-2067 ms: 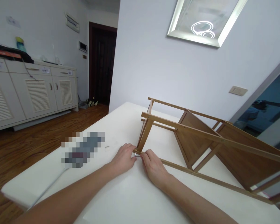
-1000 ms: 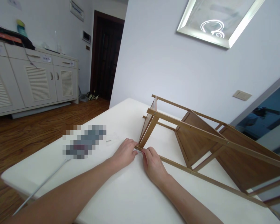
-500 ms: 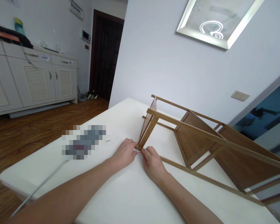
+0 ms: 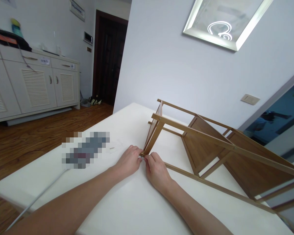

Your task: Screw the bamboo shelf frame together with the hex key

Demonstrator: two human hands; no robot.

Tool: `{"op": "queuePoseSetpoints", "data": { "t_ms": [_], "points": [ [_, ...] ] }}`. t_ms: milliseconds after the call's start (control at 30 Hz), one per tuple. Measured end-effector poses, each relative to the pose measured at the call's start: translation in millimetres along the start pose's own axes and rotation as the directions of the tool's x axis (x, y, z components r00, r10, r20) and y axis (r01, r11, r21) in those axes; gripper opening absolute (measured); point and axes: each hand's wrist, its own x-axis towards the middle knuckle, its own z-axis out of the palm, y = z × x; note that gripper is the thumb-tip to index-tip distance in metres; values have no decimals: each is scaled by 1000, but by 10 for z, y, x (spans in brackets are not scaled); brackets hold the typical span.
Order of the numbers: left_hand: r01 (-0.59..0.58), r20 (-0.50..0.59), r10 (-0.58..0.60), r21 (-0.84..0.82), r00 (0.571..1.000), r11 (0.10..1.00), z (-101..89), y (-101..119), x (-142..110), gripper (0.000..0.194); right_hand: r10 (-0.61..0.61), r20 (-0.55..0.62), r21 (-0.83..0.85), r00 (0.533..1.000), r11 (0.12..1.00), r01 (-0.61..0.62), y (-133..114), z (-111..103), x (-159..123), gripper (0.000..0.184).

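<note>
A brown wooden shelf rack (image 4: 196,129) lies on its side on the white table (image 4: 127,209). At its near left corner, my left hand (image 4: 128,161) grips the end of the lowest rail, thumb and fingers closed round it. My right hand (image 4: 158,168) is beside it, fingers pinched on a small thin metal piece (image 4: 142,157) against the same rail end. Fingertips cover most of that piece, so its kind does not show.
To the left lies a pixelated grey object (image 4: 87,151) with a white cord (image 4: 39,197) running off the near edge. A tiny slim piece (image 4: 112,148) rests on clear plastic. Behind the table are a wall and a white cabinet (image 4: 36,85).
My right fingers have moved slightly left, closer to my left fingertips and the rail end. The left hand keeps its grip. The whole view has shifted a little.
</note>
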Motion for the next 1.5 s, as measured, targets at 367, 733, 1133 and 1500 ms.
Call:
{"op": "queuePoseSetpoints", "data": {
  "t_ms": [367,733,1133,1500],
  "points": [
    [6,28,-8,72,1000,997,-12,-8,16,30,168,-103,375,980,920,-118,42,5,42,16],
    [49,14,-50,75,999,996,-18,-11,36,29,399,-83,426,913,843,-329,45,-12,49,10],
    [-11,7,10,136,1000,991,-21,58,-8,22,201,-162,312,966,939,-143,134,-67,6,12],
    [-153,76,135,336,988,930,-12,111,-65,23,357,-85,502,930,822,-269,129,-54,35,20]
  ]
}}
